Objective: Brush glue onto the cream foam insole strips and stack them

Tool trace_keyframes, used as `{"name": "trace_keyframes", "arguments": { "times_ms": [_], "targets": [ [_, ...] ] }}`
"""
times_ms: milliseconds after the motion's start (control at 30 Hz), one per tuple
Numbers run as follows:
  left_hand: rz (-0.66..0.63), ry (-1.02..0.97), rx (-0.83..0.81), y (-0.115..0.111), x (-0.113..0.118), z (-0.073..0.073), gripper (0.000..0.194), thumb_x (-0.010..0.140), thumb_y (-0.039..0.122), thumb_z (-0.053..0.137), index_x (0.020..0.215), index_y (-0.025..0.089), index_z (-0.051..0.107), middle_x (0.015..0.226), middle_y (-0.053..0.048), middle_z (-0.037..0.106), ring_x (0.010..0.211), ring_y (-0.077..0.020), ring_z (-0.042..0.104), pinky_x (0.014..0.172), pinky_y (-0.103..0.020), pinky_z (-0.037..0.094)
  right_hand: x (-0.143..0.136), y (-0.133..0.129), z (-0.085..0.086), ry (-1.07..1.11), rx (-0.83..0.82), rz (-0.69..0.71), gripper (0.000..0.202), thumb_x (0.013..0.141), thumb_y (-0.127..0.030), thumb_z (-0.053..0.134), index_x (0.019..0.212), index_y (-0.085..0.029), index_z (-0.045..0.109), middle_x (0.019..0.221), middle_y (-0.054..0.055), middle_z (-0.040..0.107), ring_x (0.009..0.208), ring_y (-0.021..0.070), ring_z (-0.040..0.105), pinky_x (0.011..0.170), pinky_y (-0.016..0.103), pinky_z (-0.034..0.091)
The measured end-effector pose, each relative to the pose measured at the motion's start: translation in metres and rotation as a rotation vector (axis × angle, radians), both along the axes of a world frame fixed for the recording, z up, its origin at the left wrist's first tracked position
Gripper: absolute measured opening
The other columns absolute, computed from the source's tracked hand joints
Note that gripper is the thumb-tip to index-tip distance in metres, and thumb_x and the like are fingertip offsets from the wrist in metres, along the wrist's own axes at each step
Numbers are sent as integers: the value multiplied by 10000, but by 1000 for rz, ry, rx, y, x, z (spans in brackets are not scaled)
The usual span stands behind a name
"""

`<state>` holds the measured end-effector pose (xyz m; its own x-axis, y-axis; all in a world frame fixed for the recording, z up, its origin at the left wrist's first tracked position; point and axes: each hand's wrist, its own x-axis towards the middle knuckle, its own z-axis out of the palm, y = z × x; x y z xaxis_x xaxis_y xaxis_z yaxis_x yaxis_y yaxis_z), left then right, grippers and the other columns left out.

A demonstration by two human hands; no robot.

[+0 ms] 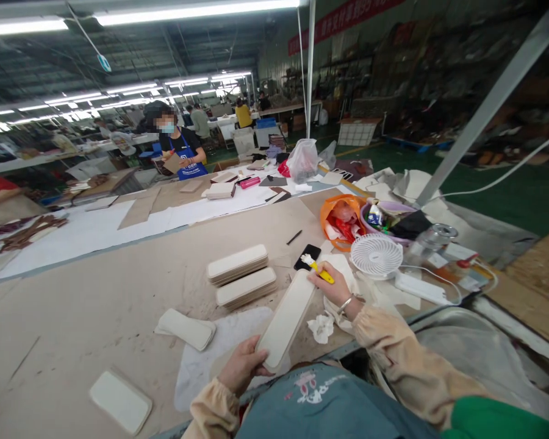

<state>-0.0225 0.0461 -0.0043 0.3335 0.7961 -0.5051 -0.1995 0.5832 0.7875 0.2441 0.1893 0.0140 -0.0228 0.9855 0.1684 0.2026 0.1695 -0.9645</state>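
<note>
My left hand (246, 364) is closed on the near end of a long, cream panel with rounded corners (287, 320). My right hand (335, 283) grips a small brush with a yellow handle (324, 274) and white bristles, close to the panel's far end; whether its fingers also touch the panel I cannot tell. Two neat stacks of similar panels, a rear stack (238, 263) and a front stack (247, 286), stand just beyond. Left of my hands lie a few loose overlapping panels (187, 328) and, nearer the table edge, another small pile (121, 402).
A black phone (307, 257) and a dark pen (294, 237) lie past the panel. To the right are crumpled tissue (321, 328), a white fan (376, 256), an orange bag (332, 228), a purple basket (393, 208) and a jar (432, 241). Across the table stands a co-worker in a blue apron (190, 160).
</note>
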Motion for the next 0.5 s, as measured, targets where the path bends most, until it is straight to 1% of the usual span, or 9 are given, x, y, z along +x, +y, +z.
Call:
{"name": "trace_keyframes", "arguments": {
  "times_ms": [67, 133, 233, 300, 367, 500],
  "targets": [
    [2, 33, 7, 4, -10, -3, 460, 640, 395, 750, 1001, 140, 618, 769, -48, 656, 633, -141, 609, 535, -238, 530, -8, 0, -9, 10, -27, -20, 382, 702, -521, 644, 756, -237, 394, 636, -48, 511, 543, 131, 467, 524, 261, 421],
    [33, 98, 1, 9, -21, -5, 464, 601, 413, 768, 939, 135, 615, 720, -34, 642, 596, -132, 591, 498, -226, 506, -16, 2, -20, 40, -60, -38, 399, 692, -537, 650, 764, -238, 397, 629, -51, 513, 536, 133, 478, 525, 266, 435],
    [165, 272, -17, 21, -41, -8, 466, 522, 461, 789, 786, 140, 578, 621, 0, 600, 501, -95, 527, 434, -197, 435, -28, 7, -40, 75, -110, -43, 421, 669, -542, 668, 769, -238, 395, 615, -57, 518, 517, 136, 493, 512, 276, 452],
    [260, 371, -18, 34, -57, -10, 458, 517, 495, 775, 703, 151, 538, 553, 31, 549, 457, -64, 469, 423, -174, 385, -37, 12, -53, 52, -120, -51, 410, 670, -531, 667, 766, -236, 398, 624, -49, 535, 522, 144, 509, 510, 284, 460],
    [326, 438, -5, 49, -75, -13, 450, 531, 520, 751, 665, 155, 525, 518, 51, 505, 447, -49, 433, 431, -161, 351, -48, 17, -62, -16, -107, -59, 373, 687, -508, 652, 768, -237, 408, 641, -39, 558, 545, 156, 530, 529, 293, 463],
    [403, 602, 27, 86, -109, -23, 450, 516, 557, 719, 618, 162, 530, 494, 54, 468, 454, -64, 417, 436, -183, 317, -77, 30, -69, -187, -54, -98, 304, 705, -478, 617, 759, -245, 429, 651, -35, 589, 593, 176, 560, 592, 309, 456]
  ]
}}
